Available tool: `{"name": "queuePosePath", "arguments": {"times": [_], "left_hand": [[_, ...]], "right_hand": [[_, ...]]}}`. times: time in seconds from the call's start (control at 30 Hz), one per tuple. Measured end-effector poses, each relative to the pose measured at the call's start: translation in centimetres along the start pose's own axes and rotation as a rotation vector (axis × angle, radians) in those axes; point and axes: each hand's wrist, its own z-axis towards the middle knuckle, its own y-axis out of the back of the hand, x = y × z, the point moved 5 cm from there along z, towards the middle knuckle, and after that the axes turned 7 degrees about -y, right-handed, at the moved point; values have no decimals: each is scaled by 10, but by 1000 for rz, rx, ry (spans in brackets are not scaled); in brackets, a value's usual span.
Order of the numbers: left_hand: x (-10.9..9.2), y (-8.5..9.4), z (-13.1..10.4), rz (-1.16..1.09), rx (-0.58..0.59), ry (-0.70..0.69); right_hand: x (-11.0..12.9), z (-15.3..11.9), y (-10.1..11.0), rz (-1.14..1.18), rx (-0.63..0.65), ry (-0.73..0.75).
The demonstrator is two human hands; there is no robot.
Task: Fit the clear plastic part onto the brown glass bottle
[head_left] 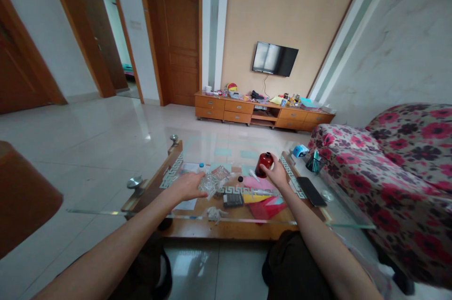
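Observation:
My right hand (275, 172) is wrapped round the side of a reddish-brown bottle (263, 165), whose narrow neck shows no cap. At the left of the glass table, my left hand (189, 186) has its thumb and fingers around a clear faceted container (209, 184); its exact kind is hard to make out. Just beyond the left hand a blue cap (201, 165) shows. Between the hands lies a small black cap (240, 179). A small white object (253, 174) is beside the brown bottle.
Under the glass top (247, 219) are papers, a dark calculator-like item (233, 199) and a red packet (264, 208). A black phone (311, 191), a pen holder (314, 163) and a blue-white box (300, 150) stand at right, near the flowered sofa (353, 168).

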Motion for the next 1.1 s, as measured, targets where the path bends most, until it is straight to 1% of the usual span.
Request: {"name": "queuePosePath", "arguments": {"times": [0.07,0.17,0.23,0.3,0.33,0.4,0.47,0.57,0.7,0.77,0.83,0.9,1.0,1.1], "left_hand": [[2,-2,2,20,-8,-2],[2,-3,9,17,-17,-6],[0,-3,16,13,-13,-8],[-5,-4,25,3,-10,-14],[-7,-5,29,-5,-8,-14],[-10,-8,37,-26,-6,-4],[-11,-12,41,-43,1,9],[-9,-15,41,-56,-3,12],[-5,-10,34,-90,-2,5],[-3,-6,29,-117,-4,20],[-3,-3,25,-130,-19,36],[-4,-1,22,-125,-42,27],[-5,2,20,-106,-62,-5],[-6,5,19,-119,-57,-9]], "right_hand": [[-7,-1,-3,38,30,-34],[-1,-1,5,76,-4,-9],[9,-1,17,106,-63,12],[20,-2,29,154,-109,2],[27,-3,32,187,-110,-9],[44,-9,32,268,-43,-9],[63,-17,22,364,85,27],[89,-32,1,463,261,46],[110,-49,-26,570,448,12],[115,-55,-34,628,509,6],[117,-58,-42,654,531,-3],[117,-58,-49,653,514,-13],[113,-57,-61,645,452,-27],[109,-55,-70,612,379,-41]]}}
